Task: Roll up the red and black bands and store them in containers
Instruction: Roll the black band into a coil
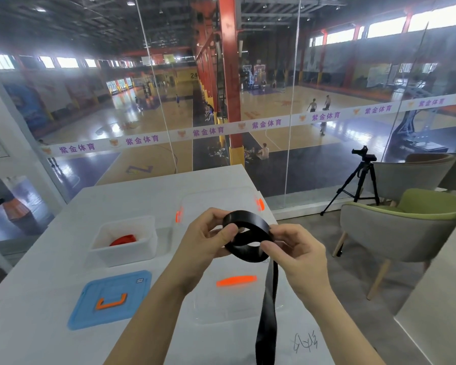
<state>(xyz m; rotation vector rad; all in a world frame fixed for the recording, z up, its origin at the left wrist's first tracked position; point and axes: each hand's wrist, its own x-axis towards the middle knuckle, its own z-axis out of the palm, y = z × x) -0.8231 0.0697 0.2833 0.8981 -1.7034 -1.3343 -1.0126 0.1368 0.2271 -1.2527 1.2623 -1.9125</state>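
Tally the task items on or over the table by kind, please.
Bands: 2 (black band, red band)
Containers: 2 (white container, clear container)
Lids: 2 (blue lid, clear lid)
Total: 6

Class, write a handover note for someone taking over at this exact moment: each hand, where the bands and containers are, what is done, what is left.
Left hand: pinches the black band at the coil's left side.
Right hand: pinches the coil's right side; the loose tail hangs down.
Red band: rolled, lying in the white tub.
Clear box: on the table, below the hands.
Done: red band stored.
Left: finish rolling the black band, store it.
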